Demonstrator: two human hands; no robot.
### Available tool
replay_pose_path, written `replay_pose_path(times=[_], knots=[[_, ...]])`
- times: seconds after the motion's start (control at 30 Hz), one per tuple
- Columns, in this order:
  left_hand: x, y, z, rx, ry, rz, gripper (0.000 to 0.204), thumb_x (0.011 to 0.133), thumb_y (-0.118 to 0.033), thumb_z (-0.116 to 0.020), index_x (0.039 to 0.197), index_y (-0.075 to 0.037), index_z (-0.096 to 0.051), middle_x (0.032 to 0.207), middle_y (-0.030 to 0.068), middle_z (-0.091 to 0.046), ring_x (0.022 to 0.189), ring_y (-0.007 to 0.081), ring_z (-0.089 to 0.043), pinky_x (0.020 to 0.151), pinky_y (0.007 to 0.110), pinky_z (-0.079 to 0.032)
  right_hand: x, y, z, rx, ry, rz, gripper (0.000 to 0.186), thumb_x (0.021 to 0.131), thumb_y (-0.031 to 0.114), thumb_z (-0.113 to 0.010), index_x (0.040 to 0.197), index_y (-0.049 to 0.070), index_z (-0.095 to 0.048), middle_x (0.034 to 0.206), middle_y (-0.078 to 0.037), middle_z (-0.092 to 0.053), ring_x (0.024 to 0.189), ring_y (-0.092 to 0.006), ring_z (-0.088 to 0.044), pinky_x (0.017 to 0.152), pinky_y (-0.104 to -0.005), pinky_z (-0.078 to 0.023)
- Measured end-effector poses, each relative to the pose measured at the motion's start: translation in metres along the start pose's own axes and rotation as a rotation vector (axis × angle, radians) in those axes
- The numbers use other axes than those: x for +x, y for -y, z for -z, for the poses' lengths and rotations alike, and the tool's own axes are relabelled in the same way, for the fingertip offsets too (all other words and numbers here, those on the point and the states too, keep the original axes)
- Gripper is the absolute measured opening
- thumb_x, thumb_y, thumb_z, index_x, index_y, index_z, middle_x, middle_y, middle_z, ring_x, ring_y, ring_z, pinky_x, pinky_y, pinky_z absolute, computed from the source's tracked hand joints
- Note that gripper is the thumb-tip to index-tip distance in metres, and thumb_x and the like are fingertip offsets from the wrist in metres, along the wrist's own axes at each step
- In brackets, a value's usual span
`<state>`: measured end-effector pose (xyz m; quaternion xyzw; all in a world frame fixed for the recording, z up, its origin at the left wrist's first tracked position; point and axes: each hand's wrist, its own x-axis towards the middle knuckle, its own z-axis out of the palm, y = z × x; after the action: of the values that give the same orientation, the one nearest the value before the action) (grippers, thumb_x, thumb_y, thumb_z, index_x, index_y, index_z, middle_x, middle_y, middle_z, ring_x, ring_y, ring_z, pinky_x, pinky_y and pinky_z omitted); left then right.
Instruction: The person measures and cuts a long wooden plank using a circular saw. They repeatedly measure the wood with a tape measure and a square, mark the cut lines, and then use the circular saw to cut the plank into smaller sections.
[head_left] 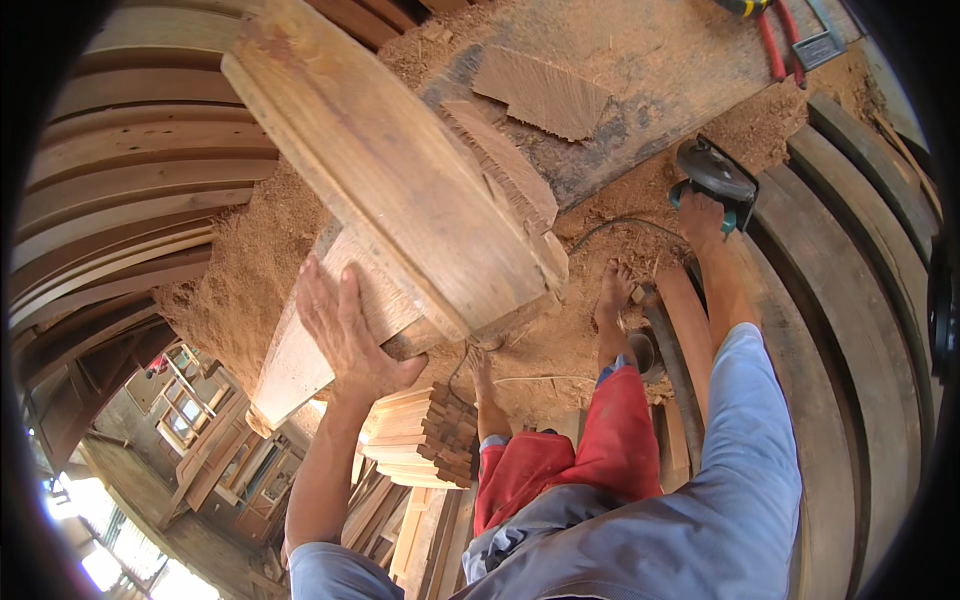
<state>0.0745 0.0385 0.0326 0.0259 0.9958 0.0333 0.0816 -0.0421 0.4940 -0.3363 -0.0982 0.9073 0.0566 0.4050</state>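
My left hand (352, 335) lies with fingers spread on a pale board (295, 355), beside the edge of a wide wooden plank (400, 150). That plank slants across the upper left and has a raised ledge along its side. Out to the right, my right hand (702, 215) is closed round the green grip of a handheld circular saw (716, 170) with a dark round guard. The saw is apart from the plank, low beside some stacked beams. A cord (620, 222) trails from near the saw across the sawdust. Its blade is hidden.
Rough offcuts (540, 92) lie on a worn board (660, 75) near red-handled tools (785, 45). Long beams (815, 330) line the right, and planks (150, 135) the left. A bundle of short wooden pieces (420, 437) stands by my bare feet. Sawdust (250, 235) covers the ground.
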Motion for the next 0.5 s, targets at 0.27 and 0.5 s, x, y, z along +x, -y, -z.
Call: replay_pose_path(times=[0.27,0.5], knots=[[0.007,0.002,-0.004,-0.02,0.009,-0.051,0.13,0.066,-0.066,-0.082,0.162,-0.007,-0.017,0.159,0.0395,-0.018,0.148,0.0556,-0.022,0.115,0.069,-0.021,0.026,0.025,-0.11,-0.189,-0.1,0.157,0.022,0.094,0.014,-0.058,0.11,0.007,-0.071,0.094,-0.016,-0.075,0.092,-0.0321,-0.073,0.083,-0.0451,-0.055],[0.0,0.005,0.0,-0.005,0.054,-0.037,0.128,0.068,-0.059,-0.082,0.162,-0.008,-0.012,0.159,0.0398,-0.015,0.149,0.0555,-0.02,0.115,0.07,-0.02,0.01,0.076,-0.143,-0.135,-0.177,0.309,0.022,0.094,0.015,-0.058,0.109,0.005,-0.071,0.093,-0.019,-0.075,0.093,-0.0338,-0.073,0.082,-0.0461,-0.055]])
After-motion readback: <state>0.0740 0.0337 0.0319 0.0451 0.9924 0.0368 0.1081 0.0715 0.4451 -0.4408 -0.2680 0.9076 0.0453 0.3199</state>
